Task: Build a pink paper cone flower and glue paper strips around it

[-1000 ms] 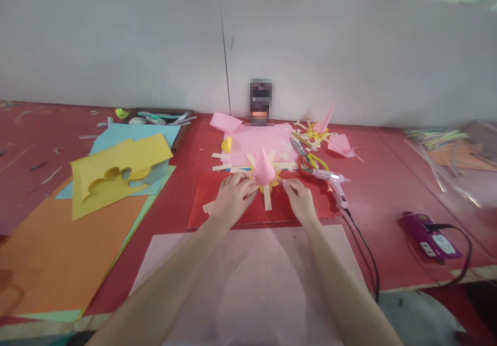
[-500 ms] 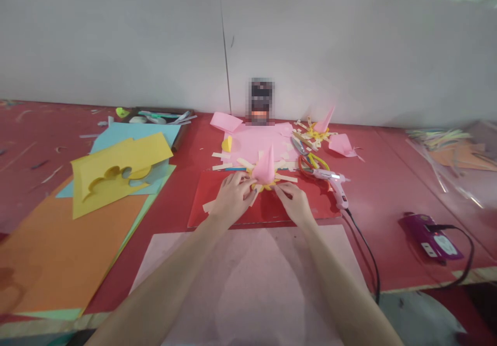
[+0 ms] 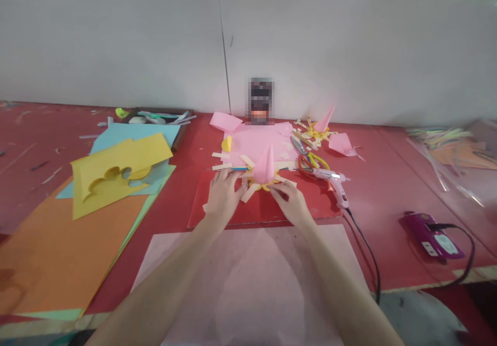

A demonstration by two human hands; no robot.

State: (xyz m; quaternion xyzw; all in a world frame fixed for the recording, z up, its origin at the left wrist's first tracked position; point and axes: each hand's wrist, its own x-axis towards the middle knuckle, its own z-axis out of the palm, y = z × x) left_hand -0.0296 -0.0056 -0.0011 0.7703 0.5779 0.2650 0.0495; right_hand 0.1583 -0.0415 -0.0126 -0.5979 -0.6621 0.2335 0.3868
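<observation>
In front of me a paper flower (image 3: pixel 265 166) stands on a red board (image 3: pixel 267 214). It has a pointed pink cone on a yellow petalled base, with several cream strips sticking outward. My left hand (image 3: pixel 224 195) grips its left edge between thumb and fingers, around a cream strip. At the front right, my right hand (image 3: pixel 292 202) pinches the edge of the yellow base. The fingertips partly cover the petals. A blue stick (image 3: pixel 239 169) lies just behind the left fingers.
A glue gun (image 3: pixel 334 181), scissors (image 3: pixel 306 166) and a second paper flower (image 3: pixel 321 124) lie to the right. A purple power strip (image 3: pixel 432 236) sits near the edge. Coloured paper (image 3: pixel 89 242) and cut yellow paper (image 3: pixel 87 180) cover the left. Pink paper (image 3: pixel 236 141) lies behind.
The paper flower has turned between my hands, so its cream strips point in different directions. My left hand has shifted slightly left; my right hand has moved inward to the petals.
</observation>
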